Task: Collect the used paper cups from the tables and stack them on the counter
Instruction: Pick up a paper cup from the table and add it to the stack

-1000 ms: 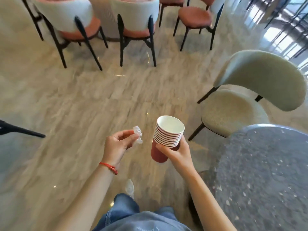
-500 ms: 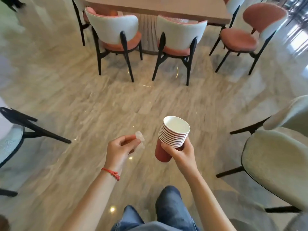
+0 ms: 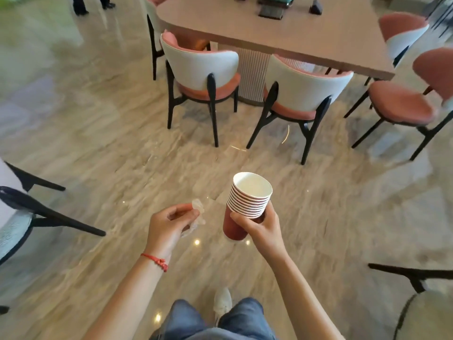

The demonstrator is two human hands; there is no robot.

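I have swung away from the grey table toward the far table (image 3: 282,38), my right hand (image 3: 261,223) still gripping the stack of cups (image 3: 246,204) mid-air, left hand (image 3: 169,225) pinching a wrapper (image 3: 199,212), so collecting continues.

Dark devices (image 3: 270,12) lie on the beige table (image 3: 306,38) ahead.

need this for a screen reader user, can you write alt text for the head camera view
A person's right hand grips a nested stack of red paper cups, and the left hand pinches a crumpled clear wrapper. Beyond them on a marble floor stands a table ringed by pink and white chairs.
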